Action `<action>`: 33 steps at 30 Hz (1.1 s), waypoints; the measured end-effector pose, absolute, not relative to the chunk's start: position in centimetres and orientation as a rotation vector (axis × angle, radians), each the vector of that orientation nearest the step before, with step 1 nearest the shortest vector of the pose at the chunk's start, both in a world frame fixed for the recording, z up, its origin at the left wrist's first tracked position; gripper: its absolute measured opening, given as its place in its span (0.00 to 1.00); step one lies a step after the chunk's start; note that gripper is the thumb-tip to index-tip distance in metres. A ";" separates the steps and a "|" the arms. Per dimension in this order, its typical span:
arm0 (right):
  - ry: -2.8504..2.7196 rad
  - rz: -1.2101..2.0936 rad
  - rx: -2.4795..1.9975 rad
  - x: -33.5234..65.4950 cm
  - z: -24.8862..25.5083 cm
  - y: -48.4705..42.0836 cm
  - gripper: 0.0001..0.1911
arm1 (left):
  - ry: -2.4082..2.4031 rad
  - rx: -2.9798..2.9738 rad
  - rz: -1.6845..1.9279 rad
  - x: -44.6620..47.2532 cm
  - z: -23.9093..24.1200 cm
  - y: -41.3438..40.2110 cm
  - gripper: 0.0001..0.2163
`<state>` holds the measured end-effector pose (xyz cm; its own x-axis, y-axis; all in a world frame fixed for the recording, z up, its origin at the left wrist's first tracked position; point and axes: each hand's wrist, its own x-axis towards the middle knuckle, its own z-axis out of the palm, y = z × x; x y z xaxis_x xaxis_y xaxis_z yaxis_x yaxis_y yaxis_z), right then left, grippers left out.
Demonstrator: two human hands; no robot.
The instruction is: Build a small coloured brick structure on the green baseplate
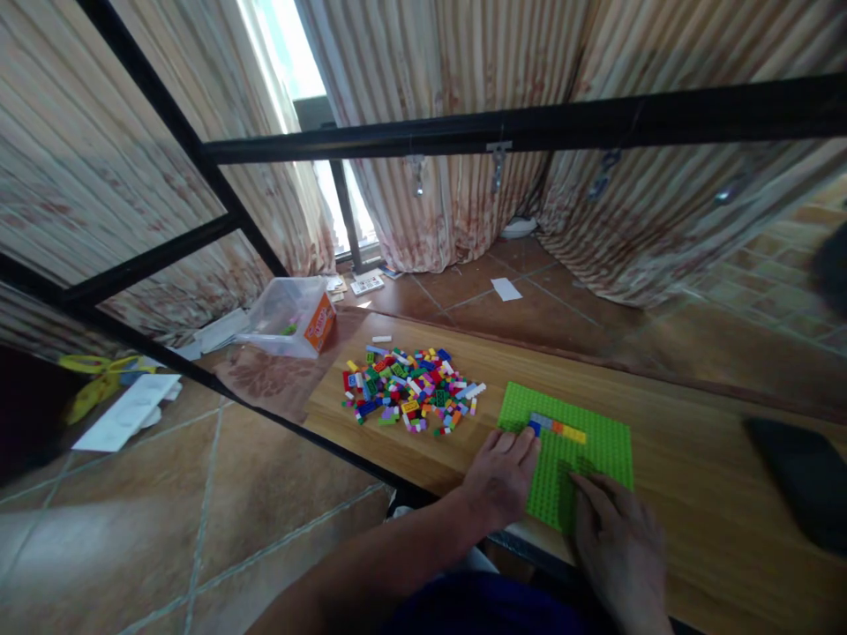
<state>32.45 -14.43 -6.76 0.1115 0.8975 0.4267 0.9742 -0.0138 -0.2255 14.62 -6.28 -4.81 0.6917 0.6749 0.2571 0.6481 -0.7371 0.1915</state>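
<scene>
A green baseplate [562, 481] lies on the wooden table, carrying a short row of grey, orange and yellow bricks [562, 429]. At the left end of that row sits a blue brick [535, 428]. My left hand [504, 472] reaches over the plate's left edge, its fingers closed together with the tips on the blue brick. Over the near right part of the plate is my right hand [618, 525], fingers stretched forward and apart, with no brick visible in it. The undersides of both hands are hidden.
A pile of mixed loose bricks [410, 388] covers the table left of the plate. Beyond it stands a clear plastic box [284, 322] with an orange label. A dark flat object [798, 481] lies at the right. A black metal bar [463, 132] crosses before the curtains.
</scene>
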 end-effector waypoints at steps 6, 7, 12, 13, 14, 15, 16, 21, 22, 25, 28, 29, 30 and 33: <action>-1.818 -0.223 -1.909 32.8 -7.1 -14.3 0.17 | 1.142 2.693 0.558 14.2 -3.9 -6.6 0.23; -1.816 -0.219 -1.912 32.7 -7.1 -14.3 0.17 | 1.176 2.666 0.586 13.7 -3.5 -6.5 0.23; -1.783 -0.197 -1.918 32.3 -6.9 -14.1 0.17 | 1.593 2.404 0.791 8.6 -0.8 -4.0 0.21; -1.778 -0.193 -1.922 32.2 -6.8 -14.1 0.17 | 1.680 2.360 0.825 7.4 -0.3 -3.2 0.21; -1.775 -0.191 -1.926 32.2 -6.8 -14.0 0.17 | 1.743 2.346 0.839 6.3 0.2 -2.4 0.21; -1.773 -0.192 -1.931 32.1 -6.7 -14.0 0.17 | 1.780 2.356 0.829 5.3 0.5 -1.6 0.22; -1.769 -0.197 -1.935 32.1 -6.7 -14.0 0.17 | 1.789 2.390 0.793 4.5 0.7 -1.1 0.23; -1.763 -0.243 -1.921 31.9 -6.8 -14.0 0.16 | 1.751 2.539 0.556 2.9 0.2 -0.4 0.24; -1.765 -0.250 -1.918 31.9 -6.8 -14.0 0.16 | 1.747 2.553 0.520 2.8 0.1 -0.5 0.23; -1.770 -0.261 -1.920 31.9 -6.7 -14.0 0.16 | 1.744 2.566 0.441 3.0 -0.2 -0.5 0.23; -1.770 -0.266 -1.918 31.8 -6.6 -14.0 0.15 | 1.744 2.569 0.398 3.2 0.0 -0.1 0.22; -1.767 -0.265 -1.916 31.8 -6.6 -14.0 0.15 | 1.741 2.574 0.393 3.2 0.1 0.1 0.22; -1.766 -0.262 -1.919 31.8 -6.5 -14.0 0.15 | 1.735 2.581 0.390 3.3 0.2 0.2 0.21; -1.766 -0.254 -1.941 31.7 -6.4 -14.0 0.15 | 1.721 2.599 0.388 3.3 0.4 0.3 0.19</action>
